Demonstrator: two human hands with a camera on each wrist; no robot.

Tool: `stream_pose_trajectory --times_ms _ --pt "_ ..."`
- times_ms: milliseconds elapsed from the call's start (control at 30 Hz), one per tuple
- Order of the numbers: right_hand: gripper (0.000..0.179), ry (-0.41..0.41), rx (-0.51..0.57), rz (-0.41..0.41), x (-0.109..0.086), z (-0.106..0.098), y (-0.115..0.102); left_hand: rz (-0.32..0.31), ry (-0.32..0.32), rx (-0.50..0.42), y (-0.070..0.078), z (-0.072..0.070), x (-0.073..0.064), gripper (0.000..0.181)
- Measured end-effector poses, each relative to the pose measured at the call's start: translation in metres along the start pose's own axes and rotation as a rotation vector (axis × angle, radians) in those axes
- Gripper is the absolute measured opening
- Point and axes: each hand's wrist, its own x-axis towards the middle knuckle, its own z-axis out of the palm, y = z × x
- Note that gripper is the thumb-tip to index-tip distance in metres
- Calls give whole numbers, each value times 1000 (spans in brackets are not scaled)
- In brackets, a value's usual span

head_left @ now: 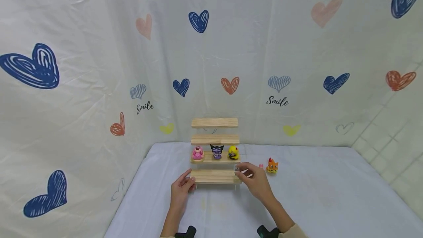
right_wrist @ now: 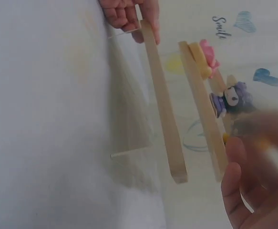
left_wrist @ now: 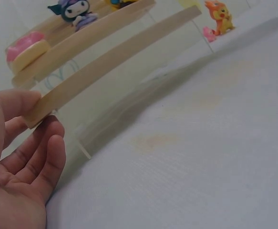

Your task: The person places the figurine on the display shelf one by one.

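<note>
A tiered wooden display rack (head_left: 214, 173) stands on the table with its pale boards stepped upward. My left hand (head_left: 180, 189) grips the left end of its lowest board, thumb and fingers around the edge in the left wrist view. By the right end of that board, my right hand (head_left: 258, 182) pinches a small greyish object (head_left: 236, 169); its kind is mostly hidden by the fingers. On the board above sit a pink figurine (head_left: 198, 153), a black-and-purple figurine (head_left: 217, 152) and a yellow figurine (head_left: 233, 152).
Right of the rack, an orange figurine (head_left: 272, 166) stands on the white-covered table (head_left: 314, 194), beside a small pink piece (head_left: 261, 166). Behind the rack hangs a white curtain (head_left: 251, 47) printed with hearts. Thin clear legs (right_wrist: 129, 151) hold up the lowest board.
</note>
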Motion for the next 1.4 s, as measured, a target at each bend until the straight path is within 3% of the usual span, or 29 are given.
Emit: stream_pose_trajectory --times_ms 467,967,1400 --pt "20 -99 78 1 3 37 -14 -7 9 -2 1 0 0 47" --pt "20 -138 94 -87 9 79 -22 -15 -9 -16 -2 -2 2 44" --pt "19 -175 107 -84 17 105 -31 -31 -17 -17 -1 -3 3 46"
